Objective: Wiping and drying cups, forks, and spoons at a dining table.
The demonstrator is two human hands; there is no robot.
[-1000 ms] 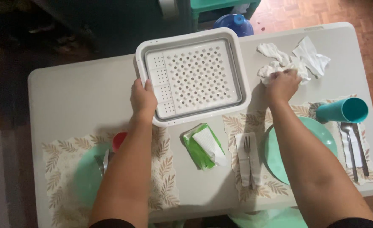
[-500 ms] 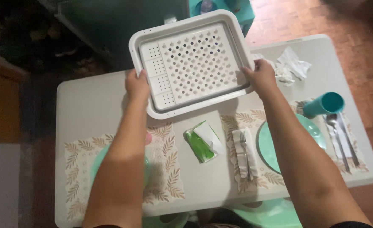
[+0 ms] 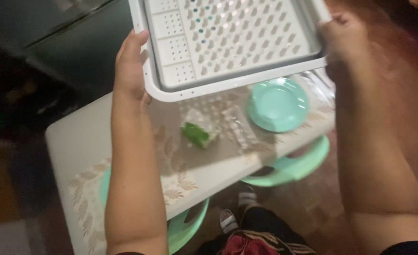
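Observation:
I hold a white perforated dish tray [image 3: 228, 42] up in the air above the table, tilted toward me. My left hand [image 3: 131, 66] grips its left rim. My right hand [image 3: 346, 35] grips its right rim. Below the tray lies the grey table [image 3: 72, 137] with a mint green plate [image 3: 277, 104] on a leaf-patterned placemat and a green tissue pack [image 3: 197, 133] near the middle. The picture is blurred from motion.
A second leaf-patterned placemat [image 3: 90, 189] with a green plate edge lies at the table's near left. Green stools [image 3: 289, 167] stand under the table's front edge. My feet in sandals [image 3: 230, 217] show on the brown floor. A dark cabinet [image 3: 67, 42] stands behind.
The tray has gone from resting on the table to being lifted high in both hands. My right hand left the crumpled cloth and took the right rim. The view has swung back.

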